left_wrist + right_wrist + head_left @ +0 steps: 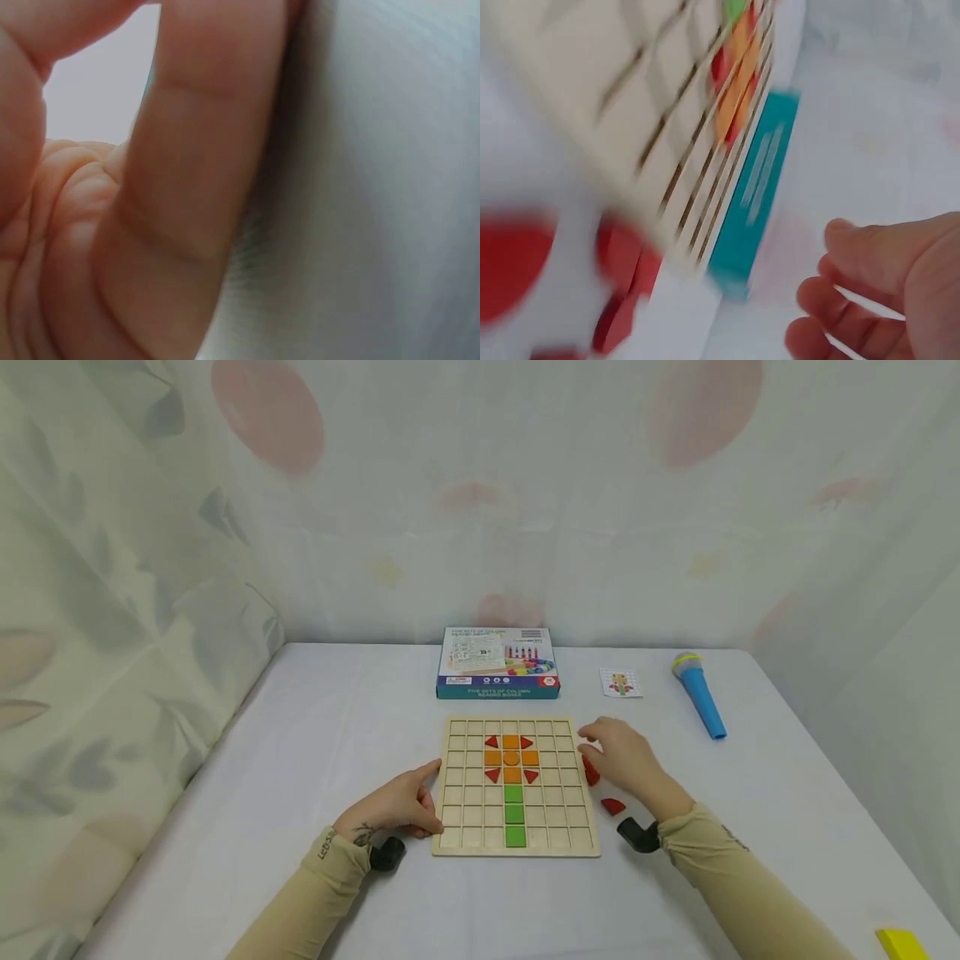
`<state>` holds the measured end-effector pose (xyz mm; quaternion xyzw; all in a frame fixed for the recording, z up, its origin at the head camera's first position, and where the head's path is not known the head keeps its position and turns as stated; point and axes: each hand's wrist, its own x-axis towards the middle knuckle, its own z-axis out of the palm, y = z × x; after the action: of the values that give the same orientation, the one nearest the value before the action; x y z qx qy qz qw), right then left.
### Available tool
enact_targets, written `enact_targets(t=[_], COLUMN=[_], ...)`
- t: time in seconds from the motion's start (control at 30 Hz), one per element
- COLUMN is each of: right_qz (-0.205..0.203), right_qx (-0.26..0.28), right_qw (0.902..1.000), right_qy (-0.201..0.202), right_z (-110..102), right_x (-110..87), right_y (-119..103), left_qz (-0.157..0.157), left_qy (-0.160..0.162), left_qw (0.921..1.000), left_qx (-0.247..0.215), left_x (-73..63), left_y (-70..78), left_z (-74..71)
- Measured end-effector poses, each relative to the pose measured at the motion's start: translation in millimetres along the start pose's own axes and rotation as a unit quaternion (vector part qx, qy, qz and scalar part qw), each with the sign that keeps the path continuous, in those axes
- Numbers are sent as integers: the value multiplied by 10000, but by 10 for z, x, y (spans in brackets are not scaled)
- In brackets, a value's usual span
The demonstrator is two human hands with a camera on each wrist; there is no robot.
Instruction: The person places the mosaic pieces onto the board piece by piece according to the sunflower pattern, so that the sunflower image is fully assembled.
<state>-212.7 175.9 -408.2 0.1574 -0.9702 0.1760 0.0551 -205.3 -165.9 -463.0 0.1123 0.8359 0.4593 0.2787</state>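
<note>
A wooden grid board [557, 816] lies on the table with an orange, red and green pattern of pieces in its middle columns. My left hand [393, 802] touches the board's left edge with the index fingertip and thumb spread apart; its fingers fill the left wrist view. By the upper right edge hovers my right hand [624, 760], fingers loosely bent and nothing seen between them. Beneath and beside it lie red pieces [622, 262], partly hidden in the head view. A red quarter-round piece [613, 807] sits closer to the right wrist.
Behind the board stands a flat teal-edged box [498, 691]. A small pattern card [621, 683] lies to its right, then a blue toy microphone [701, 697]. One yellow piece [902, 944] is at the front right corner. Cloth walls surround the table.
</note>
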Motion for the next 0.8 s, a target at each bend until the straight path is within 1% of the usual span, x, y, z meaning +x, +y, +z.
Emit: enact_targets(t=[0.1,0.17,0.27,0.37,0.53,0.67,0.8], right_qz=[649,982,1246,1332,1323,1361,1522], right_qx=[-100,-102,-62,-75,-113,72,504], right_qw=[9973,9934,9878,9841,9820,9828,9802], right_qy=[-318,-585,-934,-1173,-1347,-1248,-1165], right_z=[-17,1,60,128,195,194,174], right_x=[30,38,43,40,26,8,-11], right_y=[213,306,388,424,448,457,466], left_qz=[-39,-57,-59,-42,-51,-64,-76], left_qy=[14,23,19,5,5,6,23], left_qw=[10000,10000,10000,10000,10000,10000,10000], left_qx=[7,2,-9,-22,-36,-27,-13], left_x=[1,1,-1,1,7,9,10], left_y=[-5,-7,-10,-11,-11,-7,-3], left_z=[2,2,2,4,5,4,3])
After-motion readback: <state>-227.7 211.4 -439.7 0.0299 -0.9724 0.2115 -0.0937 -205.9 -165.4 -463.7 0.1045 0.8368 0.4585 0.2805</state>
